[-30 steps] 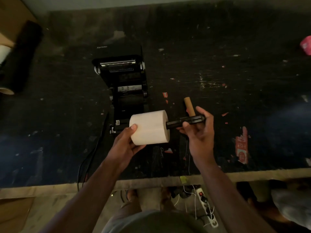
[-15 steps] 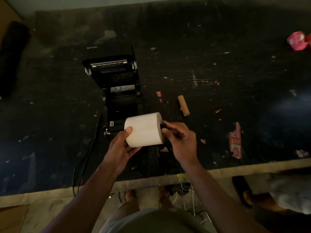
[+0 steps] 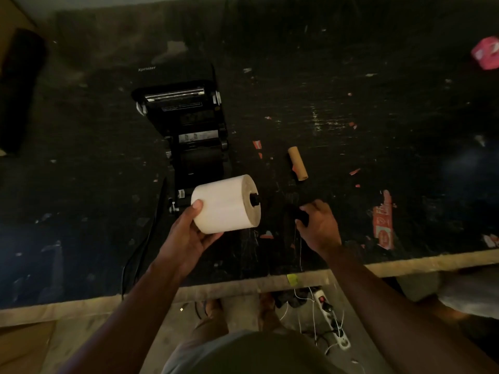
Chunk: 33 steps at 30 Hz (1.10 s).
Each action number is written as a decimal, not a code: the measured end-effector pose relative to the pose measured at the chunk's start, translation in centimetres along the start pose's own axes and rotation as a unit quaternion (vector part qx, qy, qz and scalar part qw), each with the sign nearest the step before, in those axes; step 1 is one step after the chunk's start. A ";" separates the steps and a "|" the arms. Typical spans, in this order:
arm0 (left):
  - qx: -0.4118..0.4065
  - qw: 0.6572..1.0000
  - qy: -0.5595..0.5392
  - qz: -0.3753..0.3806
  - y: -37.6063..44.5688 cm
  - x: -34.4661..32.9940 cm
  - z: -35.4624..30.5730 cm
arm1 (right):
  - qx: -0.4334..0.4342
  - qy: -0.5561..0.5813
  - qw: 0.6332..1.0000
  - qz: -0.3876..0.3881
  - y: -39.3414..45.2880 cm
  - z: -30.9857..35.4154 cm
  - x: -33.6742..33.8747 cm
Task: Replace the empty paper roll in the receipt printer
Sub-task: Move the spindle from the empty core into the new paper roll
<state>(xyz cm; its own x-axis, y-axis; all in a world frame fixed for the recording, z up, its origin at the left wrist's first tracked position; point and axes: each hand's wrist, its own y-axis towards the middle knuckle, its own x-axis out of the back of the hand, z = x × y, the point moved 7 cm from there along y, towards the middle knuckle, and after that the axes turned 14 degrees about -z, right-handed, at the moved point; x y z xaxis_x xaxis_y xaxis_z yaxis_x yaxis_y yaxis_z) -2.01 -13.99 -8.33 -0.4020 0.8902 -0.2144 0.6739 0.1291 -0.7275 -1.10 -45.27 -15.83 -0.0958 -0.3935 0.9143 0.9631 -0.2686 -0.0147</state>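
While the black receipt printer (image 3: 189,125) sits open on the scuffed black tabletop (image 3: 351,90), the left hand (image 3: 186,236) holds a full white paper roll (image 3: 224,205) just in front of it, thumb on top and fingers curled beneath. A black plastic spindle (image 3: 254,199) pokes from the roll's right end. The right hand (image 3: 318,225) hovers near the table, fingers loosely bent around something small and dark; whether it grips is unclear. An empty brown cardboard core (image 3: 297,163) lies to the right of the printer. The roll looks light and firm, though its outer wrap could unwind; cradling its curved sides seems safest.
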 end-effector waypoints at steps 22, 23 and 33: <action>0.013 0.996 -0.019 0.090 -0.3 -2.0 0.5 | -0.012 0.447 0.890 -0.090 -3.5 12.6 12.0; 0.012 0.996 -0.014 0.090 -0.4 -2.1 0.5 | -0.025 0.456 0.886 -0.081 -3.5 12.4 11.6; -0.079 0.995 0.059 -0.030 -0.8 -3.1 -0.4 | -0.246 0.553 0.795 -0.016 -4.6 8.9 7.0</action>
<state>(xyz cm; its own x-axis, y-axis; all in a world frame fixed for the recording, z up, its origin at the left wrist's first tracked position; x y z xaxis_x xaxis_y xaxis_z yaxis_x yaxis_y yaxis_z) -1.08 -16.73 -6.80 -0.3756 0.9226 -0.0885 0.7432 0.2428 -0.6234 -3.94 -38.94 -5.70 -0.5441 -0.8390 0.0049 0.7664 -0.4993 -0.4042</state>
